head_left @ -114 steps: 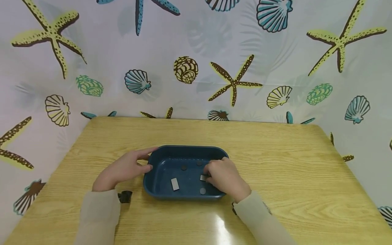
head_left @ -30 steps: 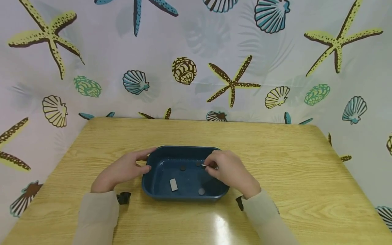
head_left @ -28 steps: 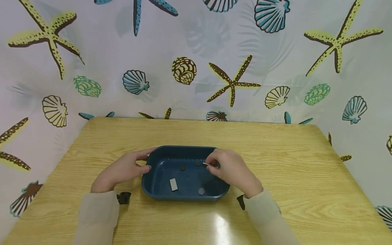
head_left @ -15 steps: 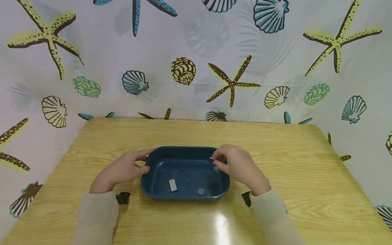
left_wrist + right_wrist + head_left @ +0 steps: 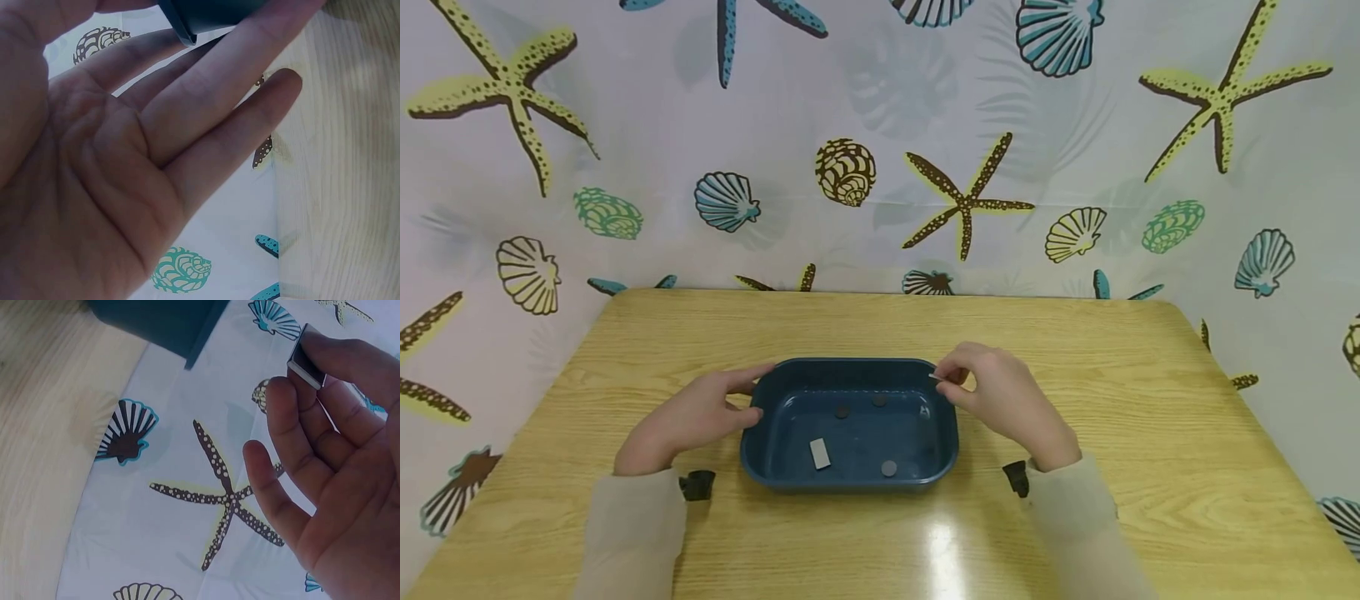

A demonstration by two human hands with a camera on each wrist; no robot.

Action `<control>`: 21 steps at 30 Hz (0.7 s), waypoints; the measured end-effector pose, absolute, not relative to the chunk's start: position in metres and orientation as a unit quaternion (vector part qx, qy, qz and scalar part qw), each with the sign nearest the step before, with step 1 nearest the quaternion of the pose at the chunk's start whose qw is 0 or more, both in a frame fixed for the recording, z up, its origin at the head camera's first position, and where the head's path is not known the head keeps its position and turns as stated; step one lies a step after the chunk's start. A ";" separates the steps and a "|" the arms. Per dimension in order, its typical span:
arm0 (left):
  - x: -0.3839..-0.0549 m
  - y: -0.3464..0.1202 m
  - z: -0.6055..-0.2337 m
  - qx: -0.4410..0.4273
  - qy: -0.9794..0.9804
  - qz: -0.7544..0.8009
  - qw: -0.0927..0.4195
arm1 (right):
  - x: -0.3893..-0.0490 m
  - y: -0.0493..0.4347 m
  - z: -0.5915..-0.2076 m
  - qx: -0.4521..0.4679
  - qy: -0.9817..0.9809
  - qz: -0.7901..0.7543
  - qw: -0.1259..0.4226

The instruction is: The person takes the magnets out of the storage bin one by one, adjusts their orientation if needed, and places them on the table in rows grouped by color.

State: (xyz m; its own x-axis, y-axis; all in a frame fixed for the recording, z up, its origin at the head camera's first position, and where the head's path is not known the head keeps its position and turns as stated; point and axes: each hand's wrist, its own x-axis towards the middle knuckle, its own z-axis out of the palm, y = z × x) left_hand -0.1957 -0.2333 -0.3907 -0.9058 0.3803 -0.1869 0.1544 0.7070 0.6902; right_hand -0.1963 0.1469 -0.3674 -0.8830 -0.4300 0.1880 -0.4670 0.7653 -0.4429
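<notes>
A dark blue plastic basin point(image 5: 850, 482) stands on the table. In the head view my left hand point(image 5: 696, 419) rests with straight fingers and thumb against its left rim. My right hand point(image 5: 1000, 396) is raised at the basin's back right corner, and thumb and fingertips pinch a small flat rectangular tile point(image 5: 306, 359). That tile shows a dark face and a pale edge in the right wrist view. On the basin floor lie a white rectangular tile point(image 5: 820, 454), a grey disc point(image 5: 889, 468) and two darker discs, one left point(image 5: 842, 412) and one right point(image 5: 878, 401).
The wooden table point(image 5: 1150, 467) extends around the basin. Behind it hangs a white cloth point(image 5: 880, 100) printed with starfish and shells. A black wrist mount point(image 5: 697, 485) shows at the left cuff and another mount point(image 5: 1017, 478) at the right cuff.
From inside the basin, my right hand picked up the tile, then lifted it and moved back and right to the rim. My left hand stays at the left rim.
</notes>
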 end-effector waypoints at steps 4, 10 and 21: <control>-0.196 -0.233 -0.391 0.149 0.911 0.351 0.158 | -0.197 0.156 -0.364 0.227 -0.937 0.261 0.038; -0.196 -0.234 -0.391 0.154 0.913 0.345 0.154 | -0.199 0.168 -0.360 0.211 -0.937 0.276 0.036; -0.196 -0.234 -0.391 0.158 0.909 0.353 0.155 | -0.203 0.194 -0.357 0.187 -0.935 0.298 0.037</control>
State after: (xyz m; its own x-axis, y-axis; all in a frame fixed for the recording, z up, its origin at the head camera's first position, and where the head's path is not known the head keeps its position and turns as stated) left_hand -0.1958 -0.2338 -0.3910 -0.9020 0.3972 -0.1691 0.1786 0.7001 0.6913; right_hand -0.2027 0.1943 -0.3572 -0.9271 -0.3285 0.1806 -0.3724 0.7517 -0.5443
